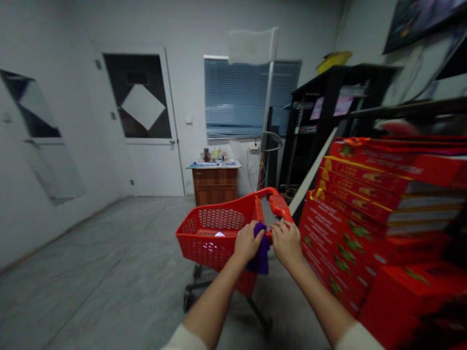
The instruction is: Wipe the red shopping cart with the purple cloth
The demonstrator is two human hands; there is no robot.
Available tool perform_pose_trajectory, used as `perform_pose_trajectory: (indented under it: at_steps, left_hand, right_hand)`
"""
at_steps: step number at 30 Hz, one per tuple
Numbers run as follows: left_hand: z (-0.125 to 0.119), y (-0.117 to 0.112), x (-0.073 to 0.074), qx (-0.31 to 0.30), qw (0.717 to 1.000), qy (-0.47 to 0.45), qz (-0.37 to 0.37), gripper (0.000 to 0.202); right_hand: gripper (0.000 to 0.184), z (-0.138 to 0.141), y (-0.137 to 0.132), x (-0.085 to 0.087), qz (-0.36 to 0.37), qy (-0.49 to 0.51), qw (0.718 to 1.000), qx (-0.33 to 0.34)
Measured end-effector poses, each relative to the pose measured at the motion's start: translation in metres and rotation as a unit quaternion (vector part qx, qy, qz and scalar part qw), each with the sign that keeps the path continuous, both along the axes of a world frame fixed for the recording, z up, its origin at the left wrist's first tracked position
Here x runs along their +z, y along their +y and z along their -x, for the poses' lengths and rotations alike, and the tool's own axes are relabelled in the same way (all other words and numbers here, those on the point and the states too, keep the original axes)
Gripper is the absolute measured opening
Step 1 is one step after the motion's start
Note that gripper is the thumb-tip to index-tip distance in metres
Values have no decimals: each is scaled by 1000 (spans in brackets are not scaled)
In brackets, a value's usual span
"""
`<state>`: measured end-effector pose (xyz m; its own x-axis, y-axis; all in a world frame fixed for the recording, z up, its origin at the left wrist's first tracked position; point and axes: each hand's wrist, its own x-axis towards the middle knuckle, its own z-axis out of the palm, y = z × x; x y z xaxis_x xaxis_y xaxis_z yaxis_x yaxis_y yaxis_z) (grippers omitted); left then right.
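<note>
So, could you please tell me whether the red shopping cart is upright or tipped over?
Upright: the red shopping cart opens upward, with its dark wheels down on the floor.

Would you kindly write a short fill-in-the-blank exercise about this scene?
1. The cloth in the left hand is coloured ____.
2. The shopping cart is mainly coloured ____.
3. In the picture, the stacked boxes stand to the ____ of the cart.

Missing words: purple; red; right.
</note>
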<state>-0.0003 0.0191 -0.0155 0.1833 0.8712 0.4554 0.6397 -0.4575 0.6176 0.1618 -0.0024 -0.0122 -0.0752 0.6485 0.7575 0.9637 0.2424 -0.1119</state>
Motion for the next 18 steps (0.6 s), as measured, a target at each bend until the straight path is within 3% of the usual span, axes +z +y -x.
perform_pose_trajectory:
  at_steps: [2, 6, 9, 13, 18]
  left_hand:
    - [11, 2, -4, 0, 1000, -2, 9, 35]
    - [37, 6, -14, 64, 997, -17, 31, 35]
    - [31, 3, -11, 73, 997, -20, 27, 33]
    - [14, -2, -1, 29, 1000, -11, 1, 33]
    - [36, 2, -6, 37, 999, -15, 19, 35]
  right_hand:
    - [32, -1, -1, 0, -3, 5, 1000, 5]
    - [31, 7, -1, -1, -10, 22, 1000, 3]
    - [31, 18, -4, -1, -6, 28, 1000, -8]
    - [34, 17, -8, -1, 2, 17, 1000, 8]
    - [42, -8, 3, -8, -27, 37, 998, 31]
